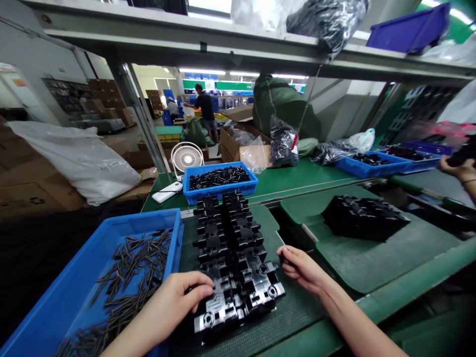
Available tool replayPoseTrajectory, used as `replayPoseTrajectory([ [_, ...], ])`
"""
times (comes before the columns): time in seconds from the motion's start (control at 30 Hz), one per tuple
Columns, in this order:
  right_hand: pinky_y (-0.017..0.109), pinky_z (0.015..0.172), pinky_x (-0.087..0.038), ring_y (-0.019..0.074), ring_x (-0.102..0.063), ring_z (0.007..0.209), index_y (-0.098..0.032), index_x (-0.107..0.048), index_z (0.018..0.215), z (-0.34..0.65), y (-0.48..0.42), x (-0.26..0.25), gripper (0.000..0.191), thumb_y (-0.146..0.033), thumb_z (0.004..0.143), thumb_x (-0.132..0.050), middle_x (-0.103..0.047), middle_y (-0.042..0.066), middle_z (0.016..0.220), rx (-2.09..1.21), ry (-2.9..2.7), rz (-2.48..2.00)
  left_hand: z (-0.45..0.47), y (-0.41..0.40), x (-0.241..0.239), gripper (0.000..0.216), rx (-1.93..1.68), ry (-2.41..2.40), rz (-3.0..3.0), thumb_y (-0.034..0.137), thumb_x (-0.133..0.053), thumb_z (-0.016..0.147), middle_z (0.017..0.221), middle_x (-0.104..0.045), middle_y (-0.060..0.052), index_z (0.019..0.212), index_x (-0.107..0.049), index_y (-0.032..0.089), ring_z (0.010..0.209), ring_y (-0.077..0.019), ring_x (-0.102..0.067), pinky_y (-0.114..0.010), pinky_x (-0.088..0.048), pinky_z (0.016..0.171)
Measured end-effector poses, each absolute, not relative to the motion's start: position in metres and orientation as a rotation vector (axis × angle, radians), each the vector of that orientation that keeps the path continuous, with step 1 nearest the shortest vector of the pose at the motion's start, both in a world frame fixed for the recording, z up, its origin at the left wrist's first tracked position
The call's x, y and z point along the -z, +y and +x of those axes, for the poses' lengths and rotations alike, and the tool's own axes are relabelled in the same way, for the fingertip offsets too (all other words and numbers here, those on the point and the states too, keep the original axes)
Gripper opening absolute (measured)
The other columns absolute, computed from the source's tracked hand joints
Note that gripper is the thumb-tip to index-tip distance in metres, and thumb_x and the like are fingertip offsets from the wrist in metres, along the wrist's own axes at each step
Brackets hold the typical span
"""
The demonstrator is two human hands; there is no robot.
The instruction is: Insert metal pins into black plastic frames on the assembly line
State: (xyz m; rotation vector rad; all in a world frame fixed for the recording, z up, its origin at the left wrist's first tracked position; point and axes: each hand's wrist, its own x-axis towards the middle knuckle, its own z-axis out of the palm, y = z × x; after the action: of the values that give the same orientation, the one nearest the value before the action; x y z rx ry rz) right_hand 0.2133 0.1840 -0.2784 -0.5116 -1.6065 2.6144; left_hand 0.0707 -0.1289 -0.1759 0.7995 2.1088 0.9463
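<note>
Two rows of glossy black plastic housings [256, 282] stand side by side on the green work surface in front of me. My left hand [182, 300] is at the near left housing, thumb and forefinger bent together against its upper left side; whatever lies between them is hidden. Just right of the rows, my right hand [297, 265] is closed, pinching a small dark piece [284, 259] whose shape is mostly covered by the fingers. Left of the housings, a blue bin [74, 277] holds many thin dark rods [145, 258].
Behind the rows stands a blue tray [219, 190] of small black pieces, beside a white fan [187, 156]. More black housings [364, 215] sit on a green board at right. Blue trays [368, 170] and a co-worker's hand [459, 168] are farther right. A shelf [167, 34] crosses overhead.
</note>
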Motion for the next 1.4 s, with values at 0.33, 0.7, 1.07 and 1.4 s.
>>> replayPoseTrajectory([
  [0.33,0.025,0.079,-0.043,0.014,-0.058,0.086,-0.02,-0.067,0.097,0.206,0.137,0.188,0.019,-0.032,0.092,-0.052,-0.065,0.003,0.092,-1.326,-2.665,0.067,0.058,-0.139,0.176,0.044,-1.751,1.673,0.113,0.038,-0.058,0.085,0.098,-0.058,-0.004,0.124,-0.05,0.02,0.071,-0.0111,-0.043,-0.022,-0.038,0.058],
  [0.7,0.024,0.065,-0.041,0.0125,-0.053,0.071,-0.025,-0.052,0.123,0.21,0.151,0.207,0.034,-0.042,0.094,-0.046,-0.058,0.001,0.079,-1.414,-2.664,-0.033,0.059,-0.136,0.176,0.041,-1.616,1.856,0.287,0.042,-0.061,0.083,0.085,-0.067,-0.006,0.113,-0.041,0.024,0.049,-0.0056,-0.026,-0.018,-0.013,0.043],
  [1.07,0.02,0.045,-0.019,0.0071,-0.029,0.05,-0.013,-0.063,0.089,0.189,0.18,0.288,0.05,-0.061,0.085,-0.049,-0.035,-0.005,0.057,-1.932,-2.336,-0.491,0.062,-0.138,0.173,0.048,-1.488,1.82,0.381,0.051,-0.05,0.086,0.092,-0.054,-0.004,0.124,-0.057,0.022,0.061,-0.0099,-0.029,-0.022,-0.019,0.048],
  [1.4,0.02,0.055,-0.038,0.0087,-0.047,0.059,-0.017,-0.055,0.08,0.185,0.164,0.216,0.024,-0.04,0.086,-0.058,-0.054,-0.002,0.067,-1.734,-2.333,-0.258,0.057,-0.128,0.181,0.048,-1.089,2.254,0.668,0.052,-0.051,0.082,0.055,-0.054,0.002,0.111,-0.068,0.018,0.058,-0.0156,-0.046,-0.026,-0.034,0.059],
])
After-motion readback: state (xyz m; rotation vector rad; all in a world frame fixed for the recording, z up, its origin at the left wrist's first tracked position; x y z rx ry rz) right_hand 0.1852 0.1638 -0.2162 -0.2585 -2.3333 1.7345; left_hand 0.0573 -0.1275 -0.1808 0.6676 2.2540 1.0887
